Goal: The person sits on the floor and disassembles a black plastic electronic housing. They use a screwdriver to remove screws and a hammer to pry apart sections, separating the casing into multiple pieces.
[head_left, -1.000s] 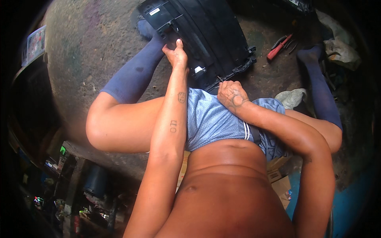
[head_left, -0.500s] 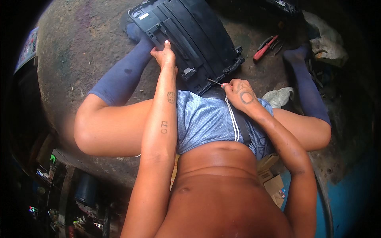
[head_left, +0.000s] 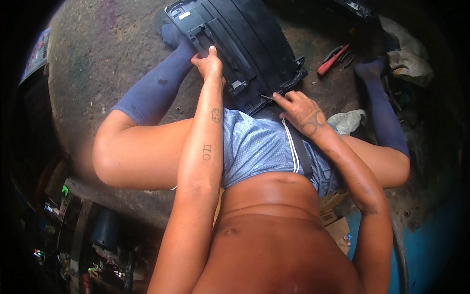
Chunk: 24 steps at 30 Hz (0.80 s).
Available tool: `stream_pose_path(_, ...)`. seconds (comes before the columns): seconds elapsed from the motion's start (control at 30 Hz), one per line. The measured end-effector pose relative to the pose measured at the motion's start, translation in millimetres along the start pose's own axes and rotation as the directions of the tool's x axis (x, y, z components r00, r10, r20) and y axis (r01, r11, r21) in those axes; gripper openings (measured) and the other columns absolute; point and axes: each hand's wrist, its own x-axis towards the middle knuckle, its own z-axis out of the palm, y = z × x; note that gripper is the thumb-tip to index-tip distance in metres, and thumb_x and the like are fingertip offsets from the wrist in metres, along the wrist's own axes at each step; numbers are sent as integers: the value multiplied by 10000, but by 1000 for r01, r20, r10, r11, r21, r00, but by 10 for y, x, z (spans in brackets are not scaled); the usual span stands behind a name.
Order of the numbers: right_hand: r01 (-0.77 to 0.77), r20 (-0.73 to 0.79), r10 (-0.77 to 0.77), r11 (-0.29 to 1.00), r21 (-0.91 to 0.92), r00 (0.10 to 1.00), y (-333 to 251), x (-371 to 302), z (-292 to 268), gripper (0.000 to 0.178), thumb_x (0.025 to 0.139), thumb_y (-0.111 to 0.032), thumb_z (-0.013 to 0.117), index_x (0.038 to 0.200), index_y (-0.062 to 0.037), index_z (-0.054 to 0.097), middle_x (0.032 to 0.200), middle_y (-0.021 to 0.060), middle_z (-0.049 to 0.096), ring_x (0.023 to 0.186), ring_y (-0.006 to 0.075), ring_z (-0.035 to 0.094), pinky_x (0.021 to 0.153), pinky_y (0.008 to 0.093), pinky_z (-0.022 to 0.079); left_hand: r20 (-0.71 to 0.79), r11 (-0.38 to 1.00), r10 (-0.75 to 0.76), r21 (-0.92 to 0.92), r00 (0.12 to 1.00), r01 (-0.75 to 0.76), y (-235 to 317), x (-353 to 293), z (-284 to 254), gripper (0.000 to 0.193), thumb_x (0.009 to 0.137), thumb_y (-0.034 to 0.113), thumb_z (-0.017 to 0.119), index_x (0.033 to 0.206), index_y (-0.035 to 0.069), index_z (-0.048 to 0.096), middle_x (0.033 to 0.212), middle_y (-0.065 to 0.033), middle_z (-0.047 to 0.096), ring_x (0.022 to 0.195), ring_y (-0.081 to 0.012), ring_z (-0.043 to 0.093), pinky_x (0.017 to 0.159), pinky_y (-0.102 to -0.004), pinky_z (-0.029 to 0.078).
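A large black plastic panel [head_left: 259,44], with ribs, slots and clips like part of a machine's housing, lies tilted between my legs. My left hand [head_left: 210,67] grips its left side, thumb on top along a raised strip and fingers curled under the edge. At the near right corner of the panel, my right hand [head_left: 303,113] holds a thin metal-shafted tool [head_left: 267,98]. Its tip meets the panel near the corner; the handle is hidden in my palm. My index finger reaches forward along the panel's edge.
Red-handled pliers [head_left: 334,60] lie on the rough dark floor [head_left: 112,63] to the right of the panel. Pale crumpled cloth [head_left: 409,68] sits beyond my right foot, with another rag [head_left: 347,121] beside my right thigh. Another dark part [head_left: 355,9] is at the far right.
My right hand has shifted slightly right and its index finger now extends toward the panel's edge. The tool shows less of its shaft. My left hand keeps its grip.
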Motion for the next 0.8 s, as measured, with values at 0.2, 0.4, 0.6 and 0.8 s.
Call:
stream_pose_path(0.2, -235, 96, 244, 967, -100, 965, -10, 45, -79, 701, 949, -195, 676, 1556, -27, 368, 993, 144, 666, 951, 328, 692, 804, 412, 575, -17, 998, 24, 67, 1000, -23, -7, 11, 3, 708, 955, 308, 732, 1492, 74, 335, 1475, -242, 513, 1335, -375, 544, 1116, -463, 431)
stream_pose_path(0.4, 168, -181, -162, 986, 21, 970, 112, 79, -48, 740, 912, -71, 683, 1572, -45, 349, 955, 99, 637, 964, 274, 638, 809, 394, 567, -7, 1000, 1, 31, 1000, -1, -1, 7, 0, 703, 952, 319, 733, 1485, 84, 338, 1461, -247, 524, 1329, -376, 551, 1112, -468, 435)
stream_pose_path(0.6, -149, -69, 164, 972, 184, 984, -10, 46, -63, 799, 893, -45, 705, 1590, -102, 317, 957, 105, 645, 954, 304, 647, 817, 419, 564, -28, 997, 20, 78, 999, -18, -8, 15, 3, 703, 952, 315, 734, 1484, 84, 336, 1460, -238, 531, 1329, -377, 553, 1110, -469, 437)
stream_pose_path(0.8, -21, -149, 49, 983, 185, 988, -9, 107, -69, 731, 889, 15, 660, 1549, -185, 419, 1007, 97, 685, 978, 316, 643, 835, 434, 559, -13, 997, 27, 68, 1000, -26, -25, 63, 11, 710, 951, 311, 736, 1485, 76, 331, 1459, -255, 526, 1339, -377, 543, 1109, -466, 434)
